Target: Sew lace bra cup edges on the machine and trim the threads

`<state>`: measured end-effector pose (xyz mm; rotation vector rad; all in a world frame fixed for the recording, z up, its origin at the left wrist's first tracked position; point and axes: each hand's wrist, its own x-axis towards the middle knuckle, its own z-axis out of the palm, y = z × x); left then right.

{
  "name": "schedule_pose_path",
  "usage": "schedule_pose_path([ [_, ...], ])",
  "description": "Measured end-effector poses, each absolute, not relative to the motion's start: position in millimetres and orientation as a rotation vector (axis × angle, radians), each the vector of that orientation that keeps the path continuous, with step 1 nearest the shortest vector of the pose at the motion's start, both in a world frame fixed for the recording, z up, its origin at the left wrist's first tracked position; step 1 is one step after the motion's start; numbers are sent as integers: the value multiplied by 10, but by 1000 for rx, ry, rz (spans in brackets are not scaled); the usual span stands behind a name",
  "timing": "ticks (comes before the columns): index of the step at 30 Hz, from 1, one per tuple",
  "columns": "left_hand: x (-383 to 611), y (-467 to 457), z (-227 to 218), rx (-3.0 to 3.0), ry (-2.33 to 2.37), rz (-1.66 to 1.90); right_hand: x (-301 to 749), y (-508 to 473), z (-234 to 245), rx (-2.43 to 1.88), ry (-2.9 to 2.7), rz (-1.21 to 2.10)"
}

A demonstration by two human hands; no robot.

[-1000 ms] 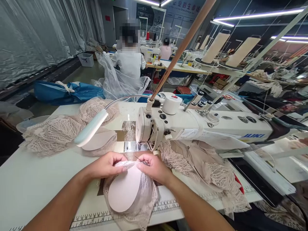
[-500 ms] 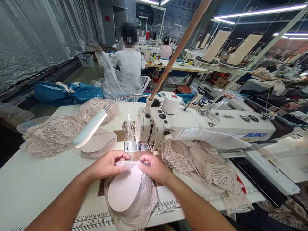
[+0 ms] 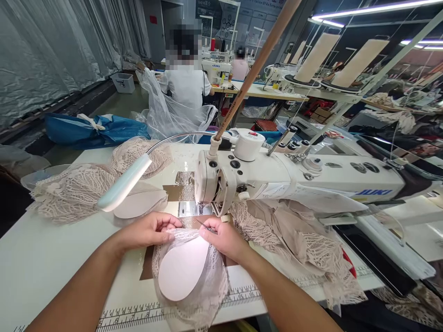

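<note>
A pale pink lace piece with a smooth, rounded bra-cup pad [image 3: 183,269] lies before me, its top edge lifted toward the sewing machine [image 3: 242,177]. My left hand [image 3: 152,230] pinches the upper left of the lace [image 3: 185,235] between thumb and curled fingers. At the upper right corner, my right hand [image 3: 223,237] grips the same piece, thumb on top. A thin pointed metal tool [image 3: 206,226] juts from the right fingers toward the left; its kind is mostly hidden in the grip. Both hands are just in front of the needle plate [image 3: 188,209].
Finished-looking lace cups [image 3: 74,191] and another padded piece [image 3: 138,203] lie on the left of the table. More lace fabric [image 3: 294,235] is heaped under the machine arm. A lamp [image 3: 124,182] hangs over the left side. A co-worker [image 3: 185,87] sits ahead.
My left hand has shifted left, widening the gap between my hands. The lace top edge is stretched more, and the metal tool shows more clearly. The camera view has shifted slightly.
</note>
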<state>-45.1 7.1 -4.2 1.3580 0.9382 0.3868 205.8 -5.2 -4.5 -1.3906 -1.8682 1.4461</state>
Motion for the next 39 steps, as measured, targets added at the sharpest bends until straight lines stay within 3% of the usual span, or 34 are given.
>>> schedule_pose_path([
  [12,-334,194,-99,1662,1207,552,2207,-45,82,-1460,-2254,1192],
  [17,-100,298,-123,1774,1231,541,2299,-25,239,-1355,-2369,886],
  [23,68,433,-79,1911,1272,490,2233,-31,64,-1048,-2596,622],
  [30,-19,114,205,2189,1364,584,2242,-45,-104,-1174,-2691,541],
  [39,159,-289,-123,2729,1366,283,2201,-69,-169,-1324,-2669,416],
])
